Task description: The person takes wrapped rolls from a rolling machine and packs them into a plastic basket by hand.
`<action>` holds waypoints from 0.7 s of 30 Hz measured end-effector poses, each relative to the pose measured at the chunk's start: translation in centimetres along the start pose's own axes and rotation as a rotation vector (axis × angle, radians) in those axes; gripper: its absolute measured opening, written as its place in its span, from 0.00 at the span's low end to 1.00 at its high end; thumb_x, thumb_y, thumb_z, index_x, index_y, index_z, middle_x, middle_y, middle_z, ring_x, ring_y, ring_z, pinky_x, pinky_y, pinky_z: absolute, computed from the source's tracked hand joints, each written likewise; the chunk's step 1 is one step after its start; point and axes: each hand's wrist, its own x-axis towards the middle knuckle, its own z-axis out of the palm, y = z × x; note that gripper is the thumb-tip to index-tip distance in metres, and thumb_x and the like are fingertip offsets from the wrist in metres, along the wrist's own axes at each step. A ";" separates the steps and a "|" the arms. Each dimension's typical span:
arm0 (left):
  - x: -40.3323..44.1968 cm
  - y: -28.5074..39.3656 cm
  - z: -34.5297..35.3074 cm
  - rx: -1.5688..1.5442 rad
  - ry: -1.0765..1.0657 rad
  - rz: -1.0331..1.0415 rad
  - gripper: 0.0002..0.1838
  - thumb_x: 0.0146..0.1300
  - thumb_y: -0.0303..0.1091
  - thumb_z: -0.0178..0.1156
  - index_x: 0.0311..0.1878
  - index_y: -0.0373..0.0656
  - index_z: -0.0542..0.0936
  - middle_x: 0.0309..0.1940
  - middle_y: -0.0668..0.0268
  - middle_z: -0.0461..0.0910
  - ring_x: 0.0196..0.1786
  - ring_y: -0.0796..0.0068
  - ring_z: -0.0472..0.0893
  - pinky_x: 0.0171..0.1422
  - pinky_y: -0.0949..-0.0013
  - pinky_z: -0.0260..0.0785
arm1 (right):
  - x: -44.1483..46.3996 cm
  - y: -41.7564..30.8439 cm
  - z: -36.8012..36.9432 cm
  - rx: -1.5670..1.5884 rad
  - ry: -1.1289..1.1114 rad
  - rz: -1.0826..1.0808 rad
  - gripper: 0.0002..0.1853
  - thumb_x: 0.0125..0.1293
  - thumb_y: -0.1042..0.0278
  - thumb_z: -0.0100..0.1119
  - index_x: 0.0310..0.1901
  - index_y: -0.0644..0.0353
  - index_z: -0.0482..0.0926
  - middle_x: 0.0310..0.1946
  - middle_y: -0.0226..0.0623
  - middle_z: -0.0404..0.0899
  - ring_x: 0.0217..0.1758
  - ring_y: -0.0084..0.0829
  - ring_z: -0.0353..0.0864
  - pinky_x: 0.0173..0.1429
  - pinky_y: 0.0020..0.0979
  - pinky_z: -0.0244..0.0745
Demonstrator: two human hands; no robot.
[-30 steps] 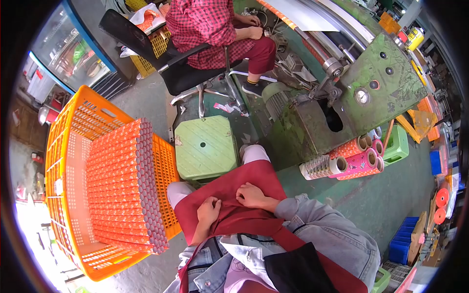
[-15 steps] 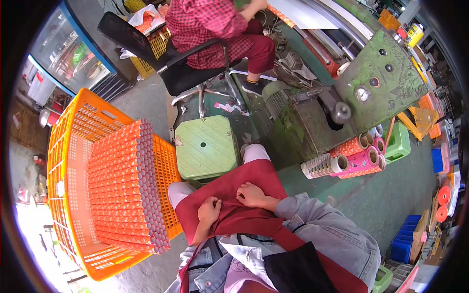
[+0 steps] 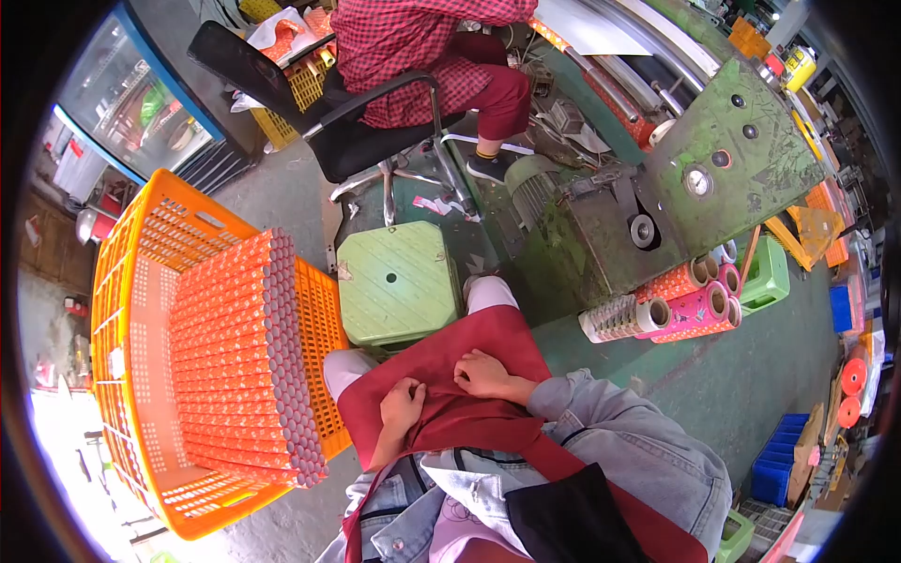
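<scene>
Head view: both hands are lying on the red apron [image 3: 483,432], left hand [image 3: 401,405] and right hand [image 3: 481,374] just apart, fingers loosely curled. I see nothing in either one, tho honestly can't tell if they're fully closed or pinching a bit of cloth. Just past the knees is the green stool [image 3: 394,296], hole in the middle of its top. Left of the stool there's the orange crate [image 3: 188,525] with a big neat stack of red tubes [image 3: 230,357] in it, off to the left of both hands and not touching them. So that much is stacked; no clue how many more there are, if any. Right of the stool, some rolls [image 3: 690,314] sit by the machine [image 3: 605,235]. Beyond the stool, another person [image 3: 404,42] sits in a black chair [image 3: 343,155].
</scene>
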 end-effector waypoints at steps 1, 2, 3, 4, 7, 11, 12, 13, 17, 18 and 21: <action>0.0 0.0 0.0 -0.001 0.000 -0.003 0.14 0.62 0.47 0.58 0.38 0.48 0.81 0.35 0.60 0.83 0.39 0.56 0.83 0.43 0.57 0.74 | 0.0 0.0 0.1 -0.006 0.005 -0.004 0.11 0.59 0.60 0.56 0.35 0.57 0.81 0.41 0.43 0.81 0.54 0.40 0.77 0.69 0.41 0.61; 0.0 0.0 0.0 -0.003 -0.001 -0.004 0.14 0.62 0.47 0.58 0.38 0.48 0.81 0.35 0.60 0.83 0.39 0.56 0.83 0.43 0.57 0.74 | 0.0 0.1 0.1 -0.012 0.010 -0.006 0.11 0.59 0.60 0.56 0.36 0.57 0.81 0.41 0.43 0.81 0.54 0.40 0.77 0.69 0.41 0.61; 0.0 0.0 0.0 -0.003 -0.002 -0.004 0.14 0.62 0.47 0.58 0.38 0.48 0.81 0.35 0.60 0.83 0.39 0.56 0.83 0.43 0.57 0.74 | 0.0 0.1 0.2 -0.011 0.010 -0.005 0.11 0.59 0.60 0.56 0.36 0.57 0.81 0.41 0.43 0.81 0.54 0.40 0.77 0.69 0.41 0.61; 0.0 0.0 0.0 -0.001 -0.002 -0.002 0.14 0.62 0.48 0.58 0.38 0.48 0.81 0.35 0.60 0.83 0.39 0.56 0.83 0.43 0.57 0.74 | 0.0 0.1 0.2 -0.009 0.011 -0.002 0.10 0.59 0.60 0.56 0.36 0.57 0.81 0.41 0.43 0.81 0.54 0.40 0.76 0.69 0.41 0.61; 0.0 -0.1 0.0 0.003 -0.005 0.003 0.14 0.62 0.48 0.58 0.39 0.48 0.81 0.35 0.60 0.83 0.39 0.56 0.83 0.43 0.57 0.74 | 0.0 -0.2 0.0 -0.003 0.013 0.008 0.10 0.59 0.60 0.56 0.35 0.57 0.81 0.42 0.43 0.81 0.55 0.40 0.76 0.69 0.41 0.60; 0.1 -0.1 0.0 0.007 -0.019 0.002 0.14 0.62 0.48 0.58 0.39 0.49 0.81 0.34 0.60 0.83 0.39 0.56 0.83 0.43 0.57 0.74 | 0.0 -0.4 -1.0 0.011 0.044 -0.015 0.09 0.59 0.62 0.56 0.34 0.57 0.80 0.39 0.40 0.81 0.51 0.40 0.77 0.64 0.39 0.65; 0.2 -0.1 0.0 0.014 -0.023 0.000 0.14 0.62 0.48 0.57 0.39 0.49 0.81 0.34 0.60 0.83 0.39 0.56 0.83 0.43 0.57 0.74 | -0.1 -0.5 -1.3 0.031 0.085 -0.032 0.08 0.59 0.62 0.57 0.34 0.56 0.80 0.37 0.39 0.80 0.49 0.40 0.77 0.61 0.39 0.67; 0.2 0.0 -0.1 0.019 -0.028 0.000 0.14 0.62 0.48 0.57 0.39 0.49 0.81 0.34 0.60 0.83 0.39 0.56 0.83 0.43 0.57 0.74 | -0.2 -0.6 -1.6 0.049 0.127 -0.046 0.07 0.58 0.63 0.58 0.33 0.56 0.80 0.36 0.38 0.80 0.47 0.39 0.76 0.58 0.38 0.68; 0.5 -0.1 0.1 0.027 -0.065 -0.008 0.14 0.63 0.48 0.57 0.40 0.48 0.81 0.34 0.59 0.83 0.39 0.56 0.83 0.43 0.57 0.74 | -1.7 -1.1 -3.9 0.112 0.316 -0.103 0.05 0.56 0.65 0.61 0.31 0.56 0.78 0.32 0.35 0.77 0.41 0.39 0.75 0.49 0.38 0.70; 0.6 -0.2 0.2 0.026 -0.078 -0.014 0.15 0.63 0.48 0.57 0.41 0.48 0.81 0.34 0.59 0.83 0.39 0.56 0.83 0.43 0.58 0.74 | -2.1 -1.3 -4.7 0.131 0.387 -0.127 0.05 0.55 0.66 0.62 0.30 0.55 0.78 0.31 0.35 0.77 0.39 0.38 0.75 0.46 0.38 0.70; 1.1 -0.3 0.2 0.033 -0.111 -0.025 0.15 0.63 0.50 0.56 0.41 0.49 0.81 0.34 0.60 0.83 0.39 0.56 0.83 0.43 0.56 0.74 | -3.7 -2.4 -8.5 0.134 0.506 -0.098 0.05 0.54 0.67 0.64 0.30 0.55 0.77 0.30 0.35 0.76 0.38 0.39 0.74 0.45 0.39 0.70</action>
